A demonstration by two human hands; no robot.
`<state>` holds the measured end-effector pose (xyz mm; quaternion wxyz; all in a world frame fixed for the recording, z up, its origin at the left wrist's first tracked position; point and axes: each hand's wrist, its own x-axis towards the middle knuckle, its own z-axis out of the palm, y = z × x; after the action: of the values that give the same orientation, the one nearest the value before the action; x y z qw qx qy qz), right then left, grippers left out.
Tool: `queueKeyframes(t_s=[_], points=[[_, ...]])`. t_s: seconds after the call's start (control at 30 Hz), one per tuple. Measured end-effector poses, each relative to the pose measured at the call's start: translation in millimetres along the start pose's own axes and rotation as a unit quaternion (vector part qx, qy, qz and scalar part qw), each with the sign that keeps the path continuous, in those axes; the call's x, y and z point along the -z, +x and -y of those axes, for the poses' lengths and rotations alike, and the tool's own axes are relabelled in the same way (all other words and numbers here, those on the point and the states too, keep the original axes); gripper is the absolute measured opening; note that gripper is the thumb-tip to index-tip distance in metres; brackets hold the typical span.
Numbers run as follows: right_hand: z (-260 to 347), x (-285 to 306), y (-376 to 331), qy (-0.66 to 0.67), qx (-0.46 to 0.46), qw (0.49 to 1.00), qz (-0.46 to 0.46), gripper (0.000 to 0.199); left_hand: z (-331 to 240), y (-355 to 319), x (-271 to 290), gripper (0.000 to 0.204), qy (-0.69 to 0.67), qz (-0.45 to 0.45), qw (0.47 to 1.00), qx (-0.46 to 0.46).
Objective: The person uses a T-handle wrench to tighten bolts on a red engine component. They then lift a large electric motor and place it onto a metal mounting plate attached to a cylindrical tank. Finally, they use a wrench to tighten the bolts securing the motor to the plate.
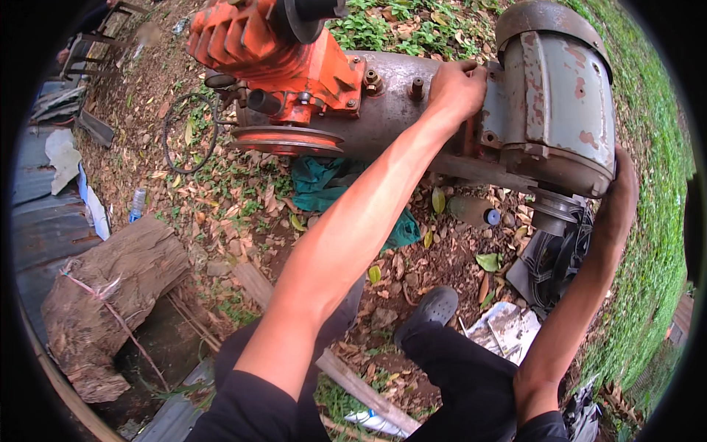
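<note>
Grey motor [556, 107] at 1 o'clock, on tank [394, 114]. L hand [458, 92] part-curled by its 9 o'clock edge, hold unclear; R hand [623, 193] at 4 o'clock side, prob. to steady it, grip hidden, can't tell.

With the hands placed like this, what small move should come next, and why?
Probably a slight nudge of the motor with the right hand, the left hand steadying the mounting plate: the right hand lies against the motor's right side, and the left is at the plate's edge.
</note>
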<state>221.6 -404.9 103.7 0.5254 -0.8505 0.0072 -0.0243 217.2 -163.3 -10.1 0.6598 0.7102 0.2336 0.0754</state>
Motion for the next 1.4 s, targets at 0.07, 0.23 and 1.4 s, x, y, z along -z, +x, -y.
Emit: queueKeyframes(t_s=[0.07,0.23,1.4], points=[[6.2,10.3,10.0,-0.051,-0.007,0.999,-0.015,0.046,-6.4,2.5,-4.8,0.042,0.064,0.002,0.997,-0.042],[9.6,11.8,25.8,-0.164,0.044,0.985,-0.011,0.046,3.3,20.3,-3.6,0.035,-0.003,0.052,0.999,-0.017],[-34.9,54.2,7.4,-0.301,0.048,0.898,0.317,0.028,-38.6,-51.8,53.2,0.024,0.394,0.047,0.918,0.0]])
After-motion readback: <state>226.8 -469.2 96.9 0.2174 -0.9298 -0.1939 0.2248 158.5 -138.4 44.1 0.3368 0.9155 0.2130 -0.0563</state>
